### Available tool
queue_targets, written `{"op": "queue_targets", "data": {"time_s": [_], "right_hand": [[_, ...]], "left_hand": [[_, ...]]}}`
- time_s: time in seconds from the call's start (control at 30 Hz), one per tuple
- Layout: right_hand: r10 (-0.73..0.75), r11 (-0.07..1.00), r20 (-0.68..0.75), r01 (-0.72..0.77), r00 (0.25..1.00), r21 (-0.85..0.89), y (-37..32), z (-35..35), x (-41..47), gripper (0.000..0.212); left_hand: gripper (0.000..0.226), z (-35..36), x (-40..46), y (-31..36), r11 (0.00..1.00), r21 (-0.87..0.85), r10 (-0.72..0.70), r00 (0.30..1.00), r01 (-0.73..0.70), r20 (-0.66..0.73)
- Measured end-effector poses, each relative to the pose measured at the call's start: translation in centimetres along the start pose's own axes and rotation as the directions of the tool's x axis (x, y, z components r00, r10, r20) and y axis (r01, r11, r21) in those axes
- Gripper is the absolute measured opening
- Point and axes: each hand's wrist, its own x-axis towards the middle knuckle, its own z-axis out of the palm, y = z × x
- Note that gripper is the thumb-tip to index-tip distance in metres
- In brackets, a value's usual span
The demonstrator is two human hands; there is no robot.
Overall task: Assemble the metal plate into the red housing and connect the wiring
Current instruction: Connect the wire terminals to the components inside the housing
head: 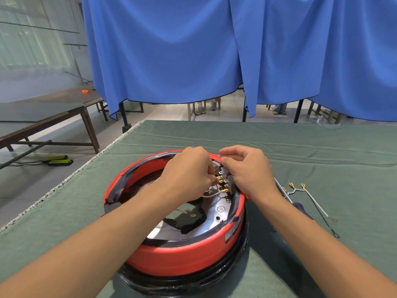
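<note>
The round red housing (184, 257) sits upside down on the green cloth, with the shiny metal plate (223, 214) lying inside it. At its far right rim is a grey terminal block (225, 181) with several tabs. My left hand (189, 173) pinches a brass connector (219, 179) on a white wire (209, 194) and holds it against the block. My right hand (247, 171) rests on the block and the rim, fingers curled around it. A second brass connector (224, 191) sits on a lower tab.
Loose white wires with brass terminals (300, 188) and a screwdriver (285, 194) lie on the cloth to the right of the housing. The table (300, 143) runs back to a blue curtain (214, 50). Its left edge (71, 177) drops to the floor.
</note>
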Motion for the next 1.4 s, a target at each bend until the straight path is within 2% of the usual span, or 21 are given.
{"op": "queue_targets", "data": {"time_s": [0.37,0.6,0.7,0.9,1.03,1.2,1.3,1.33,1.4], "right_hand": [[-0.011,0.998,-0.019,0.01,1.0,-0.057,0.0,-0.1,0.1,0.013],[-0.016,0.997,-0.021,0.014,1.0,-0.074,0.0,0.0,0.1,0.014],[-0.016,0.996,-0.02,0.014,1.0,-0.086,0.0,0.0,0.0,0.014],[-0.019,0.997,-0.023,0.017,1.0,-0.08,-0.2,0.1,0.0,0.014],[-0.018,0.997,-0.024,0.016,1.0,-0.07,-0.1,0.1,0.0,0.014],[-0.016,0.997,-0.027,0.014,1.0,-0.072,-0.2,0.1,-0.1,0.014],[-0.017,0.996,-0.03,0.015,0.999,-0.083,-0.5,0.0,-0.3,0.015],[-0.042,0.993,-0.044,0.037,0.998,-0.11,-0.6,-0.1,-0.5,0.016],[-0.157,0.943,-0.091,0.122,0.983,-0.309,-1.0,-0.1,-0.9,0.021]], "left_hand": [[0.038,0.6,0.1,0.1,0.996,0.083,-0.009,0.998,0.015,-0.068],[0.016,1.1,-0.2,0.5,0.995,0.104,0.023,0.995,-0.012,-0.101],[0.015,1.2,-0.3,0.4,0.998,0.058,0.012,0.994,-0.006,-0.104],[0.013,1.3,-0.3,0.5,0.997,0.074,0.014,0.993,-0.005,-0.118],[0.015,1.5,-0.2,0.5,0.988,0.145,0.062,0.992,-0.047,-0.106],[0.009,1.1,-0.3,0.0,0.999,-0.044,0.0,0.998,-0.003,-0.06],[0.011,1.2,-0.2,-0.1,0.998,-0.06,-0.019,0.998,0.015,-0.063],[0.011,1.2,-0.3,-0.1,0.998,-0.057,-0.02,0.997,0.016,-0.072],[0.011,1.2,-0.2,-0.1,0.998,-0.059,-0.018,0.996,0.013,-0.087]]}}
